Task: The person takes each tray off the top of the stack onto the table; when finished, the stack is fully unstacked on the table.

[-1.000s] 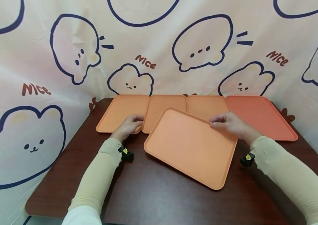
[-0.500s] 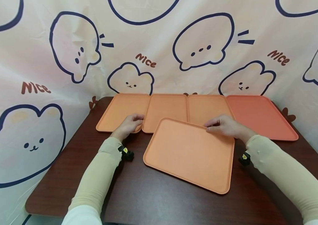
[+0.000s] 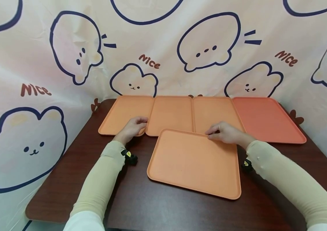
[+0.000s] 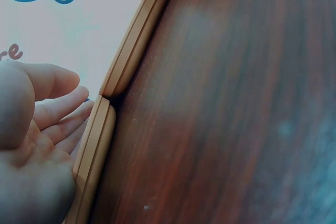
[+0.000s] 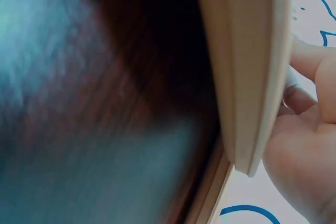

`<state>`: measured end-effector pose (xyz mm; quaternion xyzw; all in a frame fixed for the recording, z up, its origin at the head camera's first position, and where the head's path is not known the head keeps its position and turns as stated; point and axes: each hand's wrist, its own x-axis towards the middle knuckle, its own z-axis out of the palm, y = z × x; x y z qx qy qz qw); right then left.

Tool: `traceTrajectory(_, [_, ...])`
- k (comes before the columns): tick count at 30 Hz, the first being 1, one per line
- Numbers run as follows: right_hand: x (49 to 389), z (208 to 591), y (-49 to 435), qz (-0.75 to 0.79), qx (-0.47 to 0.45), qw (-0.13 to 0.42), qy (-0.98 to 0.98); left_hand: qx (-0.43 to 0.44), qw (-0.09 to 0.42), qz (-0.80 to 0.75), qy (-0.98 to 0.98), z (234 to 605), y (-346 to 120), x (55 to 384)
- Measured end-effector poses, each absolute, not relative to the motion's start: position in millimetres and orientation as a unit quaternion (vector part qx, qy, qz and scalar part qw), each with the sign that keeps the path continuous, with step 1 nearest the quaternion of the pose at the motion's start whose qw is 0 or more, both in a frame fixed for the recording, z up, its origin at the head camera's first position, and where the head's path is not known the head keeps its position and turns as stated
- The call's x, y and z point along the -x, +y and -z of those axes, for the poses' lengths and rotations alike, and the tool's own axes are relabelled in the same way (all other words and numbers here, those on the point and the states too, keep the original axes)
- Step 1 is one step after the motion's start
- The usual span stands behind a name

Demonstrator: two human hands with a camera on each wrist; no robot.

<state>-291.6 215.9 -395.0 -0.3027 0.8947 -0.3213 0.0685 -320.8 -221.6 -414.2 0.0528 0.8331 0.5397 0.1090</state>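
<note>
In the head view, my right hand [image 3: 224, 132] pinches the far edge of a loose orange tray [image 3: 193, 165], right of that edge's middle. The tray lies slightly askew in front of a row of trays. Its thick rim [image 5: 252, 66] fills the middle of the right wrist view, with my right hand [image 5: 304, 150] behind it. My left hand [image 3: 133, 128] rests over the right side of the leftmost orange tray [image 3: 127, 110]. In the left wrist view, that hand's fingers [image 4: 63, 114] are loosely bent and grip nothing.
Two more orange trays [image 3: 171, 114], [image 3: 213, 110] and a red tray [image 3: 268, 120] continue the row along the back of the dark wooden table [image 3: 140, 202]. A printed cloth [image 3: 163, 45] with cartoon bears hangs behind and at the sides.
My right hand has drawn the loose tray toward the front and turned it nearer to square with the row. The hand itself moved left and a little nearer. My left hand stayed in place.
</note>
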Motion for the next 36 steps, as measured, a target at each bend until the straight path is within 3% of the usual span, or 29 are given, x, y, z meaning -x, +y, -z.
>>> traceTrajectory(36, [284.3,393.6,215.1,0.251,0.285,0.067,0.923,-0.060,0.104,-0.532,0.838,413.3,-221.5,318.6])
